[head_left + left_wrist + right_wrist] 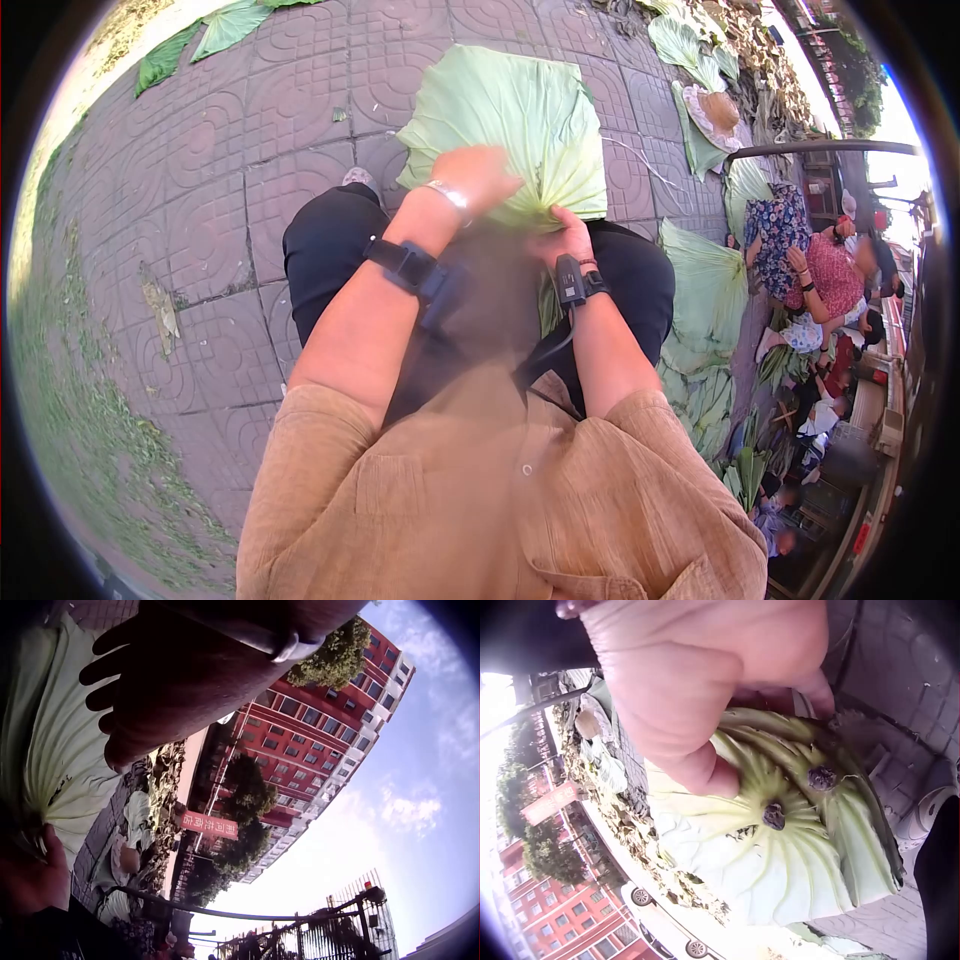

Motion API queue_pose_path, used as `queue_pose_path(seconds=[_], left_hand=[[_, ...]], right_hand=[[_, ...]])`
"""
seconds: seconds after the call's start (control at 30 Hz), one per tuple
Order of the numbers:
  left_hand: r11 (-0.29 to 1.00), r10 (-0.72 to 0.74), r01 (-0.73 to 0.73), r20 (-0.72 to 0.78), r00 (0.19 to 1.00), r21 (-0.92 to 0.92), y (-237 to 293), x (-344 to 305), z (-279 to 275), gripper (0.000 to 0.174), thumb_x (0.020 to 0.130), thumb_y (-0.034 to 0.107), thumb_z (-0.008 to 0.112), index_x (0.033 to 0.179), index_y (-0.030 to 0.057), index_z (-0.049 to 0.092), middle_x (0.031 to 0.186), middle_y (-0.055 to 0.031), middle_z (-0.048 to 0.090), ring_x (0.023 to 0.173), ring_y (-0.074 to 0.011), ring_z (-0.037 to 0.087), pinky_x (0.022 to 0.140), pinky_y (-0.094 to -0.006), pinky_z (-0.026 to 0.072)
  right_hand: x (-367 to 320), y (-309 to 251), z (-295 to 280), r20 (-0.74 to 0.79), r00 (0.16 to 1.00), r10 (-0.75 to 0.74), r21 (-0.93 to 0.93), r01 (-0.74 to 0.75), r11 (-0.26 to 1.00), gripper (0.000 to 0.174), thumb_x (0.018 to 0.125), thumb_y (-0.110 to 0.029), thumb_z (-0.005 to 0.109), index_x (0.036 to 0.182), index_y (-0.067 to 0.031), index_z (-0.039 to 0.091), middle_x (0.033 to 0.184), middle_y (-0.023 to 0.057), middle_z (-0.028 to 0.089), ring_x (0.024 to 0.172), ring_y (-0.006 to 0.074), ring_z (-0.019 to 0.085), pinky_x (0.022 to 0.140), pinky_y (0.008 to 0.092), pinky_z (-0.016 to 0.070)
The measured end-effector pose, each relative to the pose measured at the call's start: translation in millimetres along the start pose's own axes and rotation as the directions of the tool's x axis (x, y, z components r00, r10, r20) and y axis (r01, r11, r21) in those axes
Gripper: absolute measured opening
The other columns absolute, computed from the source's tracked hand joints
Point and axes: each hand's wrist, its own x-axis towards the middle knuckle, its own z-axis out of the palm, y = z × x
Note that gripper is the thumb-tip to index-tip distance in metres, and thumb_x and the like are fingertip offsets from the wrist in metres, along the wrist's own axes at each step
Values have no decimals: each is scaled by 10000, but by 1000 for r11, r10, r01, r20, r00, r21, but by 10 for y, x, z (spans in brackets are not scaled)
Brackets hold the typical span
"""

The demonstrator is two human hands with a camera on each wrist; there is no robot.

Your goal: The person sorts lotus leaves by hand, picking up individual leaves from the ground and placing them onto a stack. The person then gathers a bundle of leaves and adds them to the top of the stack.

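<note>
A stack of pale green lotus leaves (510, 120) with pleated veins lies over my knees. My right hand (568, 238) pinches its near edge, thumb (716, 776) on top and fingers behind. Beside that thumb, in the right wrist view, two dark cut stem stubs (773, 816) show on overlapping leaves. The left hand (475, 180), wearing a silver bracelet (452, 197), is over the left part of the leaves, blurred in the head view. Its fingers (101, 671) are spread and hold nothing in the left wrist view.
More large leaves (705, 290) are spread on the paving to the right, near a straw hat (718, 115). Seated people (835, 270) work beyond them. Other leaves (232, 25) lie at the far left. A dark bar (820, 147) extends at the right.
</note>
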Motion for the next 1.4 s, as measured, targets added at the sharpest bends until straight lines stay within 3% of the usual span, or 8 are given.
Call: queue_pose_path(seconds=[0.23,0.43,0.5,0.57,0.6,0.67,0.97,1.4], left_hand=[[1000,8,-8,21,1000,16,19,-16,65,366,779,355,510,899,15,574,886,-187,598,853,-342,568,739,-421,446],[998,46,-46,5,999,37,15,5,145,356,775,361,519,870,22,572,860,-186,595,835,-347,567,735,-428,442],[998,40,-40,16,999,41,39,18,158,353,777,358,520,873,22,570,867,-185,595,838,-348,565,739,-429,439],[999,37,-38,60,998,30,83,9,143,350,779,355,521,874,21,568,875,-186,594,843,-347,562,740,-430,438],[999,40,-43,82,996,28,106,18,127,349,779,354,522,874,21,566,879,-186,593,845,-347,561,741,-430,437],[999,21,-25,133,991,34,147,46,120,356,778,354,522,905,24,567,907,-185,589,877,-345,552,758,-428,433],[972,112,-121,59,992,200,-71,231,687,497,773,395,519,1184,118,473,1276,-139,399,1172,-304,370,918,-470,321],[900,38,-140,246,969,412,-36,319,902,587,755,349,564,1294,234,362,1366,-140,282,1217,-398,276,955,-503,279]], right_hand=[[163,-246,-47,110,878,-466,-477,458,750,368,780,-99,546,1126,-15,451,1053,122,533,1047,299,471,865,513,383],[603,-205,-711,-92,893,-441,-886,128,446,402,786,-210,600,1107,-15,454,1076,142,502,955,333,513,722,499,441],[474,-240,-532,-388,846,-365,-648,32,761,430,770,-225,618,1109,-15,456,1055,132,508,948,329,513,701,495,443],[697,-351,-1125,143,811,-567,-990,107,-96,445,756,-243,616,1105,-21,453,1042,116,509,958,311,511,727,482,427],[578,-398,-1014,190,785,-590,-981,133,-140,443,753,-241,615,1105,-27,452,1064,115,499,995,307,492,753,487,414],[-192,-383,255,-319,805,-501,-597,240,765,437,758,-219,608,1124,-43,447,1174,117,434,1163,295,352,857,515,337],[-1694,-1321,291,111,713,-693,-346,681,646,176,822,-113,523,981,-42,492,929,38,513,892,201,512,754,365,430],[-2001,-71,-3042,-764,620,-179,-87,176,981,179,798,-149,488,904,-12,443,902,108,479,868,270,569,686,417,500]])
